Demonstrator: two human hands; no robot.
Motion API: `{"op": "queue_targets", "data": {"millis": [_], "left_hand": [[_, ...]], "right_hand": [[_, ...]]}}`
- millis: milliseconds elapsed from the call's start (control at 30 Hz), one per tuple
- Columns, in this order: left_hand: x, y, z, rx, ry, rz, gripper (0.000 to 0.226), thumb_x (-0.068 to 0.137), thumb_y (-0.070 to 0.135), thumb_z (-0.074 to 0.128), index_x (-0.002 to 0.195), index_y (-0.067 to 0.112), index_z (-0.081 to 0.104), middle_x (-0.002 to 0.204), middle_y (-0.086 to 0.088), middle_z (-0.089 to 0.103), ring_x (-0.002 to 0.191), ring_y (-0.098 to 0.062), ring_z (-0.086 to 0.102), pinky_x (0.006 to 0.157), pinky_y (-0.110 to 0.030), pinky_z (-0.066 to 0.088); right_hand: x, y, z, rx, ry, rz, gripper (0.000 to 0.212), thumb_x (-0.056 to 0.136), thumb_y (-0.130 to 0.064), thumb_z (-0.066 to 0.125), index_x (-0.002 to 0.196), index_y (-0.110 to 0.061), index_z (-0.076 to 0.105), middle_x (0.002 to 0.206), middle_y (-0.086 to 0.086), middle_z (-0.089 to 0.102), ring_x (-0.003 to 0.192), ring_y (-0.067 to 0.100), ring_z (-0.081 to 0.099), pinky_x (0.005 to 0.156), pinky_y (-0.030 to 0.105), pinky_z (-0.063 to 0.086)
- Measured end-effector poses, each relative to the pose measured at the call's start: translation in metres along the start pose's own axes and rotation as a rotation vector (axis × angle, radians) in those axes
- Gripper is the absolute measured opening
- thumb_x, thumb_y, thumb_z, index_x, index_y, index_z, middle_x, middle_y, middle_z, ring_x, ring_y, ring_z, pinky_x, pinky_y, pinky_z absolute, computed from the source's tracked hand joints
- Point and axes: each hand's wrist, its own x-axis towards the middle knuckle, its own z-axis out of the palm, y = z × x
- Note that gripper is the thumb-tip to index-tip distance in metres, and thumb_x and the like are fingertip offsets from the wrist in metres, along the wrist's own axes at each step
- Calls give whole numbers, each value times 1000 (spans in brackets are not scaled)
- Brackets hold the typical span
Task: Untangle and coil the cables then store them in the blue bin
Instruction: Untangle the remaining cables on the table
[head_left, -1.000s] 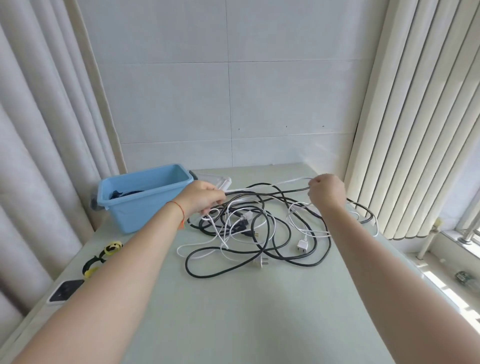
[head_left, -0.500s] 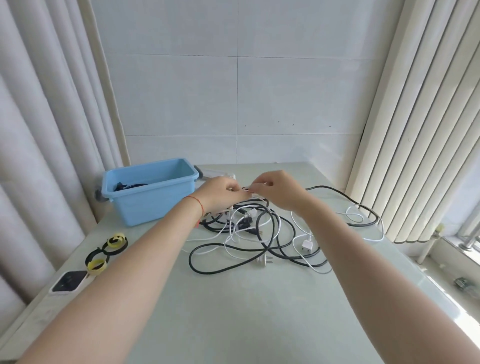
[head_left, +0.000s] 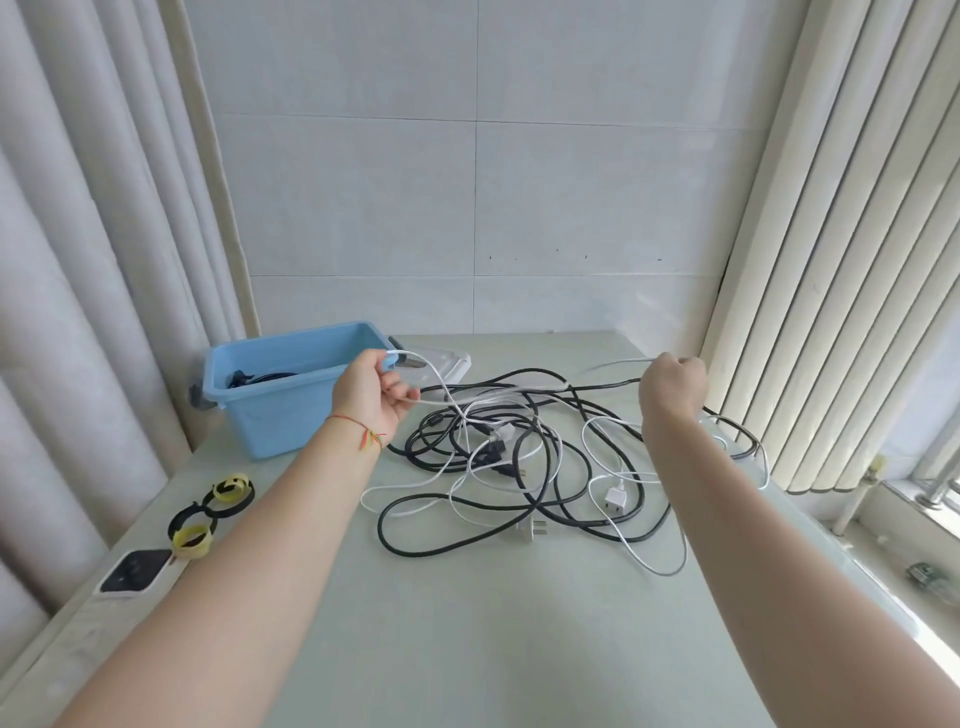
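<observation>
Your left hand (head_left: 375, 391) grips a thin white cable (head_left: 493, 397); your right hand (head_left: 674, 383) is fisted on its far stretch. The tangled black and white cables (head_left: 511, 467) lie on the pale table (head_left: 467, 623), beside the blue plastic bin (head_left: 270, 415).

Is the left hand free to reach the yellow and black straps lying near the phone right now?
Probably not yet. The left hand grips a white cable beside the blue bin. The straps lie uncovered on the table; once it lets go, nothing blocks them.
</observation>
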Motion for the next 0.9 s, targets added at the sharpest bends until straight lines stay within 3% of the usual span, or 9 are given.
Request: {"op": "queue_targets", "data": {"millis": [167, 267, 333, 400, 500, 600, 700, 833, 900], "left_hand": [[-6, -17, 14, 203, -136, -80, 36, 104, 21, 36, 68, 20, 35, 39, 8, 25, 29, -7, 19, 38, -16, 27], [-11, -23, 26, 219, -184, -88, 36, 104, 26, 40, 69, 21, 35, 40, 8, 22, 29, -6, 17, 35, -14, 20], [-14, -24, 33, 199, -205, -81, 34, 103, 22, 45, 70, 19, 38, 41, 7, 22, 31, -6, 18, 36, -15, 22], [-15, -27, 39, 92, -194, -46, 27, 103, 10, 44, 77, 15, 42, 42, 6, 28, 32, -6, 25, 38, -15, 33], [-16, -27, 42, -33, -188, 42, 19, 104, 2, 37, 95, 11, 51, 54, -2, 47, 47, -12, 53, 56, -26, 57], [-17, -26, 37, -31, -288, 72, 31, 102, -6, 31, 107, 10, 57, 82, -10, 60, 82, -22, 65, 83, -32, 56], [-21, -27, 35, 25, -369, 50, 40, 98, -13, 27, 110, 4, 61, 95, -12, 60, 99, -24, 62, 97, -35, 50], [-22, -30, 34, 263, -323, 100, 51, 86, -16, 26, 120, -2, 61, 95, -13, 63, 104, -27, 63, 92, -33, 53], [-24, -31, 32, 762, -253, 343, 41, 89, -6, 38, 112, 9, 68, 94, -5, 66, 98, -20, 64, 76, -20, 49]], "right_hand": [[-18, 2, 13, -583, -269, -267, 31, 80, -9, 44, 94, -20, 70, 115, 13, 57, 104, 34, 53, 94, 37, 43], [-51, 2, 23, -690, -403, -575, 44, 88, -10, 48, 129, -16, 61, 144, 5, 46, 131, 24, 43, 112, 35, 29], [-74, -3, 28, -573, -558, -628, 39, 89, -7, 46, 122, -15, 65, 132, 2, 59, 121, 21, 53, 100, 31, 38], [-94, -9, 32, -324, -845, -417, 30, 91, -7, 45, 114, -12, 64, 100, 4, 73, 94, 24, 68, 87, 38, 51], [-108, -11, 38, -74, -1101, -142, 28, 95, -24, 60, 116, -8, 52, 77, 10, 69, 64, 25, 63, 70, 38, 57], [-109, -14, 41, -495, -1059, -465, 30, 89, -38, 68, 106, -14, 65, 66, -6, 56, 58, 11, 49, 59, 23, 41], [-109, -11, 44, -553, -1052, -561, 24, 91, -35, 66, 96, -13, 69, 58, -8, 42, 51, 9, 37, 52, 24, 31], [-107, -9, 44, -343, -941, -466, 38, 96, -38, 58, 68, -12, 59, 58, -3, 43, 52, 13, 40, 55, 27, 34], [-98, -14, 37, -147, -865, -359, 38, 99, -32, 54, 64, -17, 53, 59, 1, 50, 56, 17, 48, 62, 29, 42]]}}
